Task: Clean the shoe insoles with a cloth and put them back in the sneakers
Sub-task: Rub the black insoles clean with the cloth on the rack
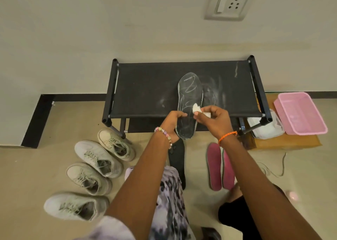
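Head view: the dark insole [189,104] lies lengthwise on the counter [145,86], heel gripped by the left hand [170,124] — the right hand [213,118], nearer its middle, pinches a cloth [196,108] touching its right edge.

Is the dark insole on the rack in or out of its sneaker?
Out: the dark insole lies on the rack, steadied by the left hand.

Rack top [149,86]: matt black fabric, chalky smears. Insole [189,101]: dark, streaked. Cloth [196,108]: white, soft. Basket [299,112] far right: pink plastic, glossy.
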